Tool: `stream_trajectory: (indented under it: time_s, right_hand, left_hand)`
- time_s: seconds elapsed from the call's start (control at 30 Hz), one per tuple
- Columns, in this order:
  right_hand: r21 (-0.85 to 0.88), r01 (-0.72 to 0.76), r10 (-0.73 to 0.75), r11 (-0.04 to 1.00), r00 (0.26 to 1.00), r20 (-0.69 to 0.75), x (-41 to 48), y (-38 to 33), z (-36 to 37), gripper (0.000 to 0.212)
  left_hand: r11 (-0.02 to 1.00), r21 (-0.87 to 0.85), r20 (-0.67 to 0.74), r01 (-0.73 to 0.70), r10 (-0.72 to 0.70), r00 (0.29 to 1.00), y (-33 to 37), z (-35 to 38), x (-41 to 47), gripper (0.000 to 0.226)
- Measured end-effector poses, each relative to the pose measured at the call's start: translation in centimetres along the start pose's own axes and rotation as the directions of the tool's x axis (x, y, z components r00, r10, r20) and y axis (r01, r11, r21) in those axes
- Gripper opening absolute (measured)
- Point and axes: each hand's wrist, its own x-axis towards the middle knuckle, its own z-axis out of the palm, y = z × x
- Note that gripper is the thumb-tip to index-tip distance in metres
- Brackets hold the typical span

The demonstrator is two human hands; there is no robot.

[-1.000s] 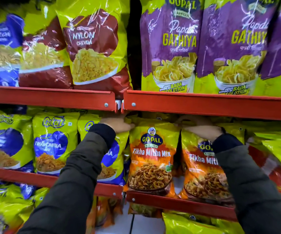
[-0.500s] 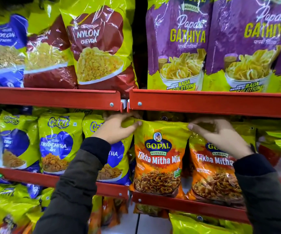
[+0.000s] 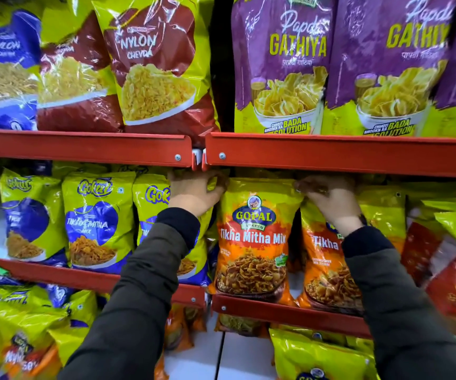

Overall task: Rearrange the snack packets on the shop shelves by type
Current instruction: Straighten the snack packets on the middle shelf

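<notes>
An orange Gopal Tikha Mitha Mix packet (image 3: 254, 242) stands upright on the middle shelf, just right of the shelf joint. My left hand (image 3: 194, 194) is at its top left corner, fingers curled over the edge. My right hand (image 3: 331, 200) pinches its top right corner. A second orange Tikha Mitha packet (image 3: 322, 270) stands right of it, partly hidden by my right wrist. Blue-and-yellow Gokul Tikha Mitha packets (image 3: 95, 223) fill the shelf to the left; one of them (image 3: 152, 204) sits behind my left arm.
The red upper shelf lip (image 3: 331, 154) hangs just above both hands. Above it stand maroon Nylon Chevda bags (image 3: 155, 67) and purple Papdi Gathiya bags (image 3: 284, 64). Red packets (image 3: 446, 272) lean at the far right. Mixed yellow packets (image 3: 29, 325) crowd the bottom shelf.
Both hands rose to the orange packet's top edge under the shelf lip, and their fingers curled from flat onto its two corners.
</notes>
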Motion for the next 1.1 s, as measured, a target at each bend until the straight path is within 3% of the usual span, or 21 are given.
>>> stream_trajectory:
  time_s: [0.1, 0.2, 0.3, 0.37, 0.43, 0.53, 0.67, 0.73, 0.8, 0.87, 0.9, 1.0, 1.1]
  right_hand:
    - [-0.091, 0.024, -0.025, 0.996, 1.000, -0.011, -0.5, -0.3, -0.7, 0.042]
    - [-0.188, -0.009, -0.003, 0.982, 0.998, -0.062, -1.7, 0.5, -2.2, 0.050]
    - [-0.309, -0.135, 0.061, 0.941, 0.970, -0.237, -3.6, 1.8, -4.5, 0.034]
    - [-0.290, -0.221, 0.126, 0.931, 0.942, -0.312, -4.9, 3.0, -5.9, 0.044]
    - [-0.215, -0.166, 0.083, 0.962, 0.934, -0.348, -6.5, 4.1, -7.0, 0.044]
    - [-0.099, -0.081, 0.046, 0.992, 0.948, -0.316, -10.2, 5.5, -6.5, 0.040]
    - [0.052, -0.212, 0.218, 0.976, 0.934, -0.283, -14.4, 8.2, -4.3, 0.050]
    - [0.194, -0.352, 0.393, 0.916, 0.884, -0.252, -14.6, 9.4, -3.6, 0.053]
    - [0.396, -0.434, 0.536, 0.809, 0.821, -0.196, -14.4, 9.9, -3.1, 0.049]
    - [0.525, -0.492, 0.629, 0.694, 0.770, -0.110, -13.8, 10.3, -3.0, 0.044]
    - [0.531, -0.505, 0.635, 0.681, 0.768, -0.083, -13.5, 10.5, -2.9, 0.041]
    - [0.500, -0.525, 0.645, 0.689, 0.759, -0.092, -13.3, 11.1, -2.7, 0.043]
    - [0.464, -0.538, 0.648, 0.704, 0.753, -0.110, -13.4, 11.1, -2.5, 0.056]
  left_hand:
    - [0.989, 0.074, -0.084, -0.124, 0.130, 0.988, 0.2, 0.8, -0.7, 0.049]
    - [0.973, 0.056, -0.268, -0.224, 0.231, 0.935, 1.9, 2.2, -2.5, 0.042]
    - [0.946, -0.084, -0.347, -0.313, 0.266, 0.899, 6.0, 3.3, -4.7, 0.029]
    - [0.911, -0.221, -0.375, -0.348, 0.250, 0.893, 8.7, 3.8, -6.1, 0.026]
    - [0.909, -0.332, -0.314, -0.251, 0.145, 0.938, 11.1, 4.8, -7.0, 0.028]
    - [0.927, -0.368, -0.140, -0.071, 0.020, 0.990, 14.1, 6.2, -8.3, 0.043]
    - [0.915, -0.391, 0.048, 0.097, -0.085, 0.995, 16.6, 8.3, -10.5, 0.048]
    - [0.770, -0.601, 0.191, 0.215, -0.123, 0.974, 17.4, 9.6, -11.2, 0.043]
    - [0.439, -0.802, 0.387, 0.405, -0.135, 0.912, 18.3, 10.5, -11.8, 0.046]
    - [0.165, -0.842, 0.490, 0.514, -0.166, 0.856, 18.9, 11.2, -12.2, 0.056]
    - [0.100, -0.845, 0.503, 0.525, -0.185, 0.844, 19.2, 11.4, -12.2, 0.058]
    - [0.052, -0.851, 0.505, 0.523, -0.197, 0.840, 19.3, 11.4, -12.0, 0.057]
    - [0.092, -0.846, 0.496, 0.525, -0.224, 0.839, 19.4, 11.4, -11.9, 0.057]
